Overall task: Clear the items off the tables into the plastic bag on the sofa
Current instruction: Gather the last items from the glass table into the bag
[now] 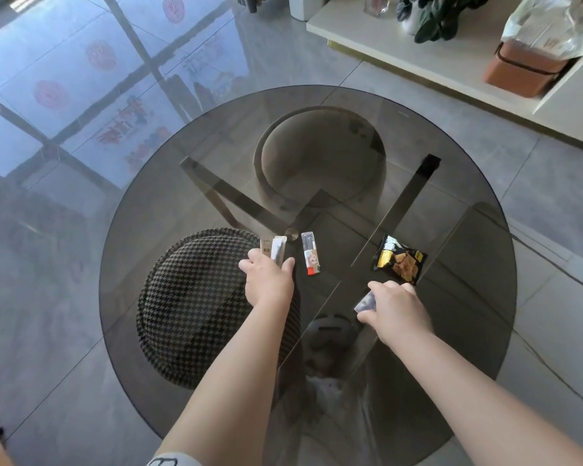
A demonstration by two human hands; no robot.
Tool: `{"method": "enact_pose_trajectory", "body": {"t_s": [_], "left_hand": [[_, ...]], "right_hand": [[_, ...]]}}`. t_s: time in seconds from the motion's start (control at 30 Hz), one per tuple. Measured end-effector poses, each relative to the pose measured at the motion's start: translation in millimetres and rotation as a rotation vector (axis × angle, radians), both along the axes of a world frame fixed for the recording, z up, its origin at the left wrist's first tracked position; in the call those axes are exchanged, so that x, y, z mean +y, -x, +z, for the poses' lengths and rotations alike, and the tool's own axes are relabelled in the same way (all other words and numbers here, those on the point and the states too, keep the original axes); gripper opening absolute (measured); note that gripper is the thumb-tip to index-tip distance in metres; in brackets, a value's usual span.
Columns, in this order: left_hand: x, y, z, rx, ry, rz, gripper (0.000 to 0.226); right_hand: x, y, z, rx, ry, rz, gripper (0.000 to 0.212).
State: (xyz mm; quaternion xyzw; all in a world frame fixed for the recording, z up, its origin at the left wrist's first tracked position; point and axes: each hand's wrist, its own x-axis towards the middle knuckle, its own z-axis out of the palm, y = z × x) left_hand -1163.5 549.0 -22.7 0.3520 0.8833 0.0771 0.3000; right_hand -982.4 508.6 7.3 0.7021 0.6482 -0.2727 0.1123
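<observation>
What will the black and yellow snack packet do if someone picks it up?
The black and yellow snack packet is probably light and a bit floppy, since it looks like a thin, crinkled foil pouch. It may slide easily on the smooth round smoked-glass table. It lies flat, so it should not roll.

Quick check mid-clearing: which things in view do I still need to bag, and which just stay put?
To bag:
lighter
snack packet
small packs in left hand
wrapper in right hand

Leave:
houndstooth stool
beige stool
potted plant
orange case
</observation>
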Motion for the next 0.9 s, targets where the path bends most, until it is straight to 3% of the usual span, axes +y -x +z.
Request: {"method": "enact_pose_trajectory", "body": {"t_s": [0.1,0.27,0.5,0.7,0.9], "left_hand": [[3.0,0.7,-4.2,-0.006,0.058,-0.035,0.053],[7.7,-4.9,2.2,-0.063,0.112,-0.062,0.032],[21.9,-25.2,13.3,-0.229,-0.093,-0.017,0.020],[27.8,-44.1,-0.5,-0.062,0.058,-0.119,0.050],[15.3,-48.3,-6.6,0.016,0.155,-0.185,0.032]], "right_hand": [[1.1,-2.0,-1.3,0.032,0.009,-0.016,0.045],[0.4,-1.7,1.6,0.049,0.012,-0.030,0.046],[-2.0,-4.0,1.4,0.117,0.018,-0.077,0.047],[-4.7,-12.2,-10.8,0.274,0.005,-0.205,0.058],[-13.1,-6.4,-18.4,0.186,-0.046,-0.174,0.059]]}}
